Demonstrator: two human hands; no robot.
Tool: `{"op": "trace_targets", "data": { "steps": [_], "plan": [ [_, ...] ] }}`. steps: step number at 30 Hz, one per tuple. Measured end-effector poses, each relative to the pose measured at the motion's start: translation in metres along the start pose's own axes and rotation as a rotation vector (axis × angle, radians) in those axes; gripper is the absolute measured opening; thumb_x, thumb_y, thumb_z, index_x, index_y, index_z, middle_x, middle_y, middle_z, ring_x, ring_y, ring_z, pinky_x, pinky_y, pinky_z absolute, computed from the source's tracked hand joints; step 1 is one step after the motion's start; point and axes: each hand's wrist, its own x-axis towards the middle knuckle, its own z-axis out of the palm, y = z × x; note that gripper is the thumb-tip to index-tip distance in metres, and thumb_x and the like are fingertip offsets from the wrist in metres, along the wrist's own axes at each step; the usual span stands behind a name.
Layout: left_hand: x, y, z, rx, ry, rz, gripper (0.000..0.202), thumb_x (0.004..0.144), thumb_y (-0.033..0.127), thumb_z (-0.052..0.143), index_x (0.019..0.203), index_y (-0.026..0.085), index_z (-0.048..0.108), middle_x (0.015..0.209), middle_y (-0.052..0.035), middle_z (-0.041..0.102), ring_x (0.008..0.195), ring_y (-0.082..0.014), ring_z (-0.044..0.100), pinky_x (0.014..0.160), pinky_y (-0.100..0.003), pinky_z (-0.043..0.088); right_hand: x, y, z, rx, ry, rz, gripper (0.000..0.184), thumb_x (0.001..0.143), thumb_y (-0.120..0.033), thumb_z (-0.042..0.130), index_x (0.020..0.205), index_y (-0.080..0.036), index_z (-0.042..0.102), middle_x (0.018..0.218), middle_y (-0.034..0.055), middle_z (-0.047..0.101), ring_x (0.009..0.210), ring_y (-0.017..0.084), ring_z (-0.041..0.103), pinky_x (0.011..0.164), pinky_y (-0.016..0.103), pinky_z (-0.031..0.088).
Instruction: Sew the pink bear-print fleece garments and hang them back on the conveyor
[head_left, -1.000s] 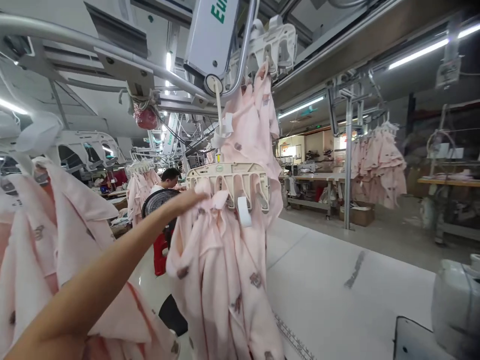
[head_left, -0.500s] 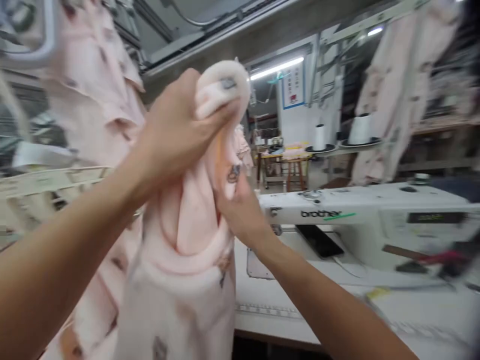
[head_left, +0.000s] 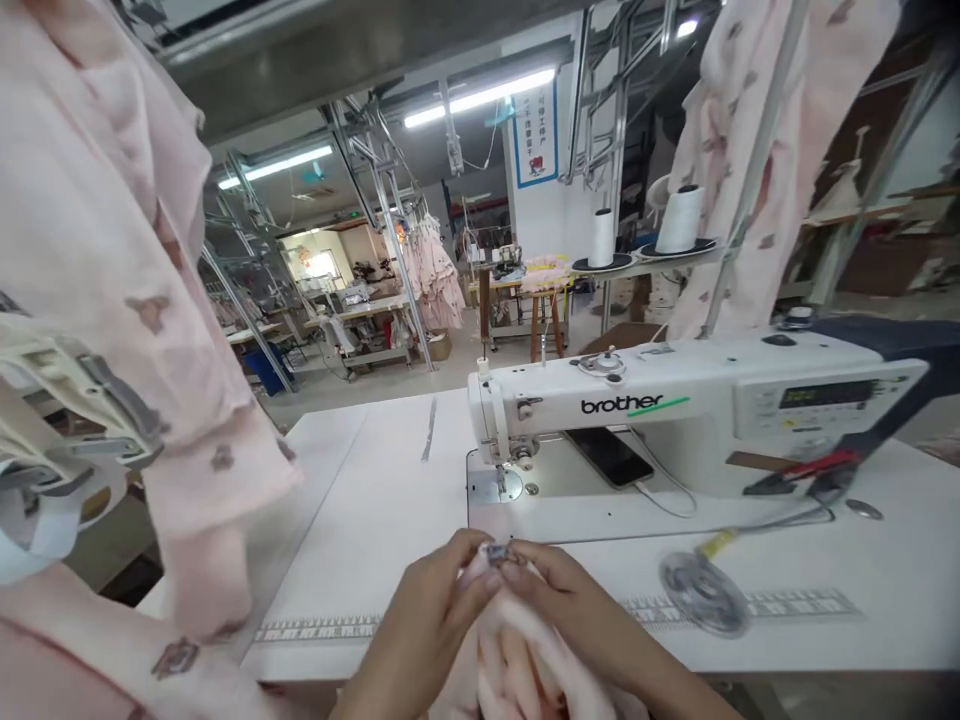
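A pale pink printed garment [head_left: 510,640] hangs from my two hands at the front edge of the sewing table. My left hand [head_left: 435,600] pinches its upper edge from the left. From the right, my right hand [head_left: 559,590] grips the same edge, thumbs close together. A small folded bit with a dark print shows between the fingertips. Just beyond my hands stands a white Brother sewing machine [head_left: 630,400], its needle area above the metal needle plate [head_left: 495,485]. The lower part of the garment falls out of view.
Pink garments [head_left: 187,420] hang at left beside a pale plastic clamp [head_left: 67,420]. A black phone [head_left: 611,458] with a cable lies under the machine arm. A ruler strip [head_left: 322,627] runs along the table front, near a clear disc [head_left: 703,592]. Thread cones [head_left: 679,222] stand behind.
Both hands have come down from high in front to the table's front edge, bringing the garment with them. The view has shifted, showing more of the table and machine.
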Motion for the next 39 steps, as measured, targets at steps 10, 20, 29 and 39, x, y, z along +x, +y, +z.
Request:
{"op": "trace_targets", "data": {
  "steps": [10,20,29,39],
  "plan": [
    [0.027,0.004,0.041,-0.211,-0.004,0.067,0.016,0.084,0.038,0.048,0.086,0.03,0.062,0.088,-0.0031,0.064,0.082,-0.0195,0.058,0.073,-0.029,0.043,-0.014,-0.011,-0.033,-0.574,0.247,-0.105,0.02,0.091,-0.032,0.047,0.103,-0.022,0.058,0.1,0.0037,0.058,0.092,0.017,0.053,0.078,0.026,0.04],
    [0.017,0.002,0.038,-0.118,-0.019,0.147,0.021,0.08,0.012,0.047,0.096,0.026,0.051,0.094,0.001,0.062,0.09,-0.0149,0.058,0.079,-0.026,0.045,0.014,-0.01,-0.048,-0.264,-0.066,0.249,0.009,0.078,-0.022,0.053,0.072,-0.016,0.055,0.059,-0.0025,0.057,0.054,0.01,0.053,0.049,0.018,0.036],
    [0.008,-0.015,0.034,0.021,0.222,0.764,0.023,0.08,0.0,0.044,0.091,0.02,0.051,0.09,-0.0013,0.063,0.08,-0.0081,0.056,0.068,-0.016,0.046,0.032,0.007,-0.041,0.306,-0.299,0.41,0.016,0.064,-0.025,0.064,0.065,-0.011,0.057,0.051,-0.003,0.053,0.041,0.005,0.046,0.04,0.013,0.036],
    [0.005,-0.028,0.03,0.293,0.267,0.939,0.051,0.083,0.006,0.047,0.133,0.013,0.039,0.112,-0.0136,0.062,0.077,-0.0134,0.052,0.063,-0.023,0.046,0.033,0.016,-0.031,0.575,-0.373,0.612,0.021,0.057,-0.024,0.069,0.066,-0.014,0.054,0.046,-0.0045,0.051,0.036,0.007,0.046,0.034,0.014,0.037]
  ]
}}
